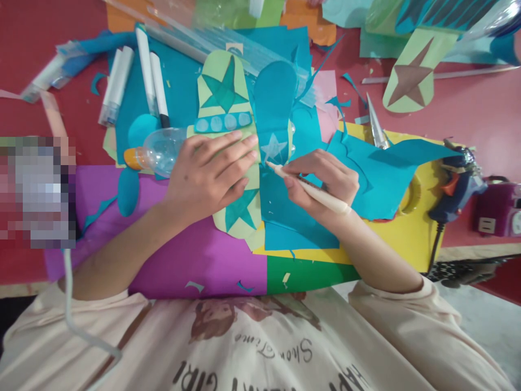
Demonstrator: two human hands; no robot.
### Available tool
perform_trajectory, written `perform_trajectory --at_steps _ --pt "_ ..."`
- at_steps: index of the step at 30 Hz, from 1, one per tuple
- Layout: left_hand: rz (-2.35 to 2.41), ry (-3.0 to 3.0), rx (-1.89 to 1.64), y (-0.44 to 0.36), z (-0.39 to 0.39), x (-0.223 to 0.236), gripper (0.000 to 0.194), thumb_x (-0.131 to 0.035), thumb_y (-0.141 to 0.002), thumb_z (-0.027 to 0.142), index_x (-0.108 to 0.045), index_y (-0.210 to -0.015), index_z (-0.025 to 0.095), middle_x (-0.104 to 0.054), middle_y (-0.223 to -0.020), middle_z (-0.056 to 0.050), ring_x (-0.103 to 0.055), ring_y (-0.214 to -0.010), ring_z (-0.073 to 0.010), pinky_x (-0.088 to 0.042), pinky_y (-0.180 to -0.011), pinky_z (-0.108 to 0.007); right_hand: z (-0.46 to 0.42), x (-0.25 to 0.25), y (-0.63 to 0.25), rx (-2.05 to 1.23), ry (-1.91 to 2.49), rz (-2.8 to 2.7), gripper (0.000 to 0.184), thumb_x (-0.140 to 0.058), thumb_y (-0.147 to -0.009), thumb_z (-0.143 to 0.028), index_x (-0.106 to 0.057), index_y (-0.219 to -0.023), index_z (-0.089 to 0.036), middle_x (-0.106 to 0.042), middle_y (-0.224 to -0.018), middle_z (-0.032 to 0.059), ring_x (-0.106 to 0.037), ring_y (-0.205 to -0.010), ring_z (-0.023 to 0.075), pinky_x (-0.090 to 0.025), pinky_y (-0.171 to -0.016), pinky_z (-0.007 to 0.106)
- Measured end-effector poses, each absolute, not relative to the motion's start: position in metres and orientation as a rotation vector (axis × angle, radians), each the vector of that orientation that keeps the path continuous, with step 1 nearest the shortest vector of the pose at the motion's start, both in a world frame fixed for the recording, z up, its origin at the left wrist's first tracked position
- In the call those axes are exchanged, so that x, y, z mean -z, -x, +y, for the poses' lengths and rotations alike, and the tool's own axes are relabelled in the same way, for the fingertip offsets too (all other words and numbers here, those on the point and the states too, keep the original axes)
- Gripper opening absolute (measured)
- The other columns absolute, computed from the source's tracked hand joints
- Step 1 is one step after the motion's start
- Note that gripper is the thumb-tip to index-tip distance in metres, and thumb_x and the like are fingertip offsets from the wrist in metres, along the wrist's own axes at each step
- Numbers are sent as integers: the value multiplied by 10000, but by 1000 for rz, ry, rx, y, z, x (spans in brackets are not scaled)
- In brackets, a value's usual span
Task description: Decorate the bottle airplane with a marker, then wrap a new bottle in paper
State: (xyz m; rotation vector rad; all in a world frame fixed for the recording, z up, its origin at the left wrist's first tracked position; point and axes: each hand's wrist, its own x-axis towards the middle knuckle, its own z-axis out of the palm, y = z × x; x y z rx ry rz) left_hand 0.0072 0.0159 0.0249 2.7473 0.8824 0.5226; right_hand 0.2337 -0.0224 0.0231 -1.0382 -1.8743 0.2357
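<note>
My left hand [211,174] lies flat, fingers stretched, on a pale green paper wing [238,209] with teal stars, fixed across a clear plastic bottle [160,149] with an orange cap. My right hand [325,182] pinches a cream pen-like tool [313,190]. Its tip touches a blue paper wing [277,108] just below a pale star [274,146].
Markers [152,81] and glue sticks [116,84] lie at the back left. Scissors [376,127] and a blue glue gun [458,182] sit to the right. Blue paper sheets [382,174] and scraps cover purple, yellow and green sheets. Another green star piece [413,76] lies at the far right.
</note>
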Motion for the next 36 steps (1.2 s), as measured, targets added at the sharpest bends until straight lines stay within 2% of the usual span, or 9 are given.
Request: perform_trajectory --at_steps 9,23,29,36 --pt "888 -2779 -567 -8 15 -25 369 -402 -1008 340 -423 -1372 275 -530 -1447 -27 -487 -1348 -239 -396 -1060 -474 -22 -25 -235 -277 985 -1882 50 -645 -831 -210 -642 -783 -223 -717 -692 -27 -648 -591 126 -520 -569 280" --pt "926 -2766 -486 -7 16 -25 390 -382 -1005 367 -430 -1382 278 -532 -1443 -26 -473 -1359 -240 -380 -1089 -479 -23 -25 -234 -184 1104 -1863 151 -581 -884 -297 -653 -773 -222 -713 -684 -9 -649 -590 130 -525 -553 284" --pt "880 -2837 -597 -7 16 -23 422 -443 -985 321 -377 -1402 303 -528 -1450 -23 -504 -1342 -236 -413 -1061 -464 -23 -23 -233 -258 1018 -1859 74 -630 -852 -239 -635 -779 -229 -715 -688 -26 -648 -589 123 -518 -569 279" --pt "899 -2908 -590 -8 15 -25 399 -458 -980 301 -398 -1375 298 -545 -1434 -24 -524 -1323 -231 -433 -1037 -452 -22 -25 -234 -265 1018 -1883 82 -627 -847 -228 -636 -767 -220 -718 -683 -25 -649 -575 125 -518 -556 285"
